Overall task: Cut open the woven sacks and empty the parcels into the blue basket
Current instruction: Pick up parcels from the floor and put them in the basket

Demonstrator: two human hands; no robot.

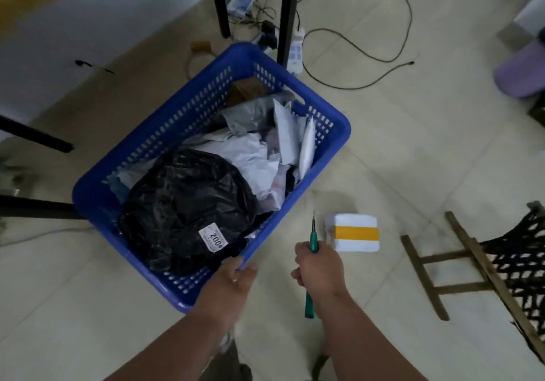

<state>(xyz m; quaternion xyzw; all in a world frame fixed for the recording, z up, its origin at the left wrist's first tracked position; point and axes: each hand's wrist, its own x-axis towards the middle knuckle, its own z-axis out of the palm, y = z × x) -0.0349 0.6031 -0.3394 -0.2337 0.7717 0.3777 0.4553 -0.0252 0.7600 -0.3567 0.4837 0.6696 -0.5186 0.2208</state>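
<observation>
Nearest, the left hand (233, 274) curls its fingers over the near rim of the blue basket (97, 200), while the right hand (320, 268) is fisted around a green-handled cutter (312, 242), blade pointing away. Just beyond it a white box with a yellow band (354, 233) lies on the tiled floor (413, 150). The basket holds parcels (265, 156) (a black bag (182, 203) nearest). Farther off, cables (354, 65) trail.

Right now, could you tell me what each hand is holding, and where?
The right hand grips the green cutter around its handle's middle. The left hand holds the blue basket by its near rim.
</observation>
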